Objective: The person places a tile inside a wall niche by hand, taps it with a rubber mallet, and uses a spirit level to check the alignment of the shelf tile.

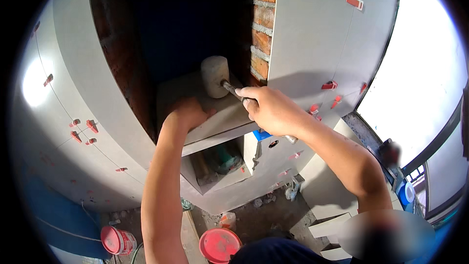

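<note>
My right hand (266, 107) is closed round the dark handle (234, 89) of a white rubber mallet (215, 77), whose head is over a grey tile slab (215, 120) lining the niche floor. My left hand (188, 113) rests on that slab left of the mallet, thumb apart and fingers bent down, partly in shadow. The niche has exposed brick (264, 24) on its sides and a dark interior. A smaller tiled recess (207, 181) sits below, with a small blue object (261, 134) at its upper right.
Grey tiled walls (310, 29) carry red levelling clips (92, 126). A bright window (415, 54) is at the right, with items on its sill (405, 193). Below are red-lidded buckets (111, 238), tile pieces (327, 227) and rubble. A blurred round area covers the lower right.
</note>
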Demonstrator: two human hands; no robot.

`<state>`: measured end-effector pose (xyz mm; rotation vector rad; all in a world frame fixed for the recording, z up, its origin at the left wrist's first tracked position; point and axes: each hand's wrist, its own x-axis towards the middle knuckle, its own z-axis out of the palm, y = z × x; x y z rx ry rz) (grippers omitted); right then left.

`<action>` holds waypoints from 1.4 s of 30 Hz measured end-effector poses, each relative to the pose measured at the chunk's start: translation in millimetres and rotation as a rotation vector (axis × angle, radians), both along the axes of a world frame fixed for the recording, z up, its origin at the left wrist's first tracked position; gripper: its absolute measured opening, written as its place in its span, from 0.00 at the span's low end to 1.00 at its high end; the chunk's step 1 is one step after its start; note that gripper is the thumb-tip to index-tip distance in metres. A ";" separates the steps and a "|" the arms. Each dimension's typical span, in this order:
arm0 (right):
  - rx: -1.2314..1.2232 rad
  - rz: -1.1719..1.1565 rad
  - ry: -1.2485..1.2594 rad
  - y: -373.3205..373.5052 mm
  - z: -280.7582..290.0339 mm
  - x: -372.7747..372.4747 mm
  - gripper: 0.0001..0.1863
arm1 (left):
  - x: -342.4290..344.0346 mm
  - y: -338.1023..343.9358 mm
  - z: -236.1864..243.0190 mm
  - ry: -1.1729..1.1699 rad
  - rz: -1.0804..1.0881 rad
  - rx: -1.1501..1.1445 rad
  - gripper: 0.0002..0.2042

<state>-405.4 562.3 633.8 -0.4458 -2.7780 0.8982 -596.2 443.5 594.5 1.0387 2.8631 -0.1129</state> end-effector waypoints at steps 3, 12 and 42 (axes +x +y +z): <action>0.009 -0.007 -0.021 10.7 -0.3 2.0 0.22 | 0.4 3.8 0.5 -0.033 -0.001 -0.002 0.31; -0.149 0.018 0.014 13.8 0.1 10.5 0.22 | 0.8 2.0 4.5 -0.008 -0.024 0.023 0.33; -0.004 -1.234 0.172 272.4 -261.6 294.3 0.14 | 172.5 -40.2 -93.3 0.583 -0.287 0.609 0.32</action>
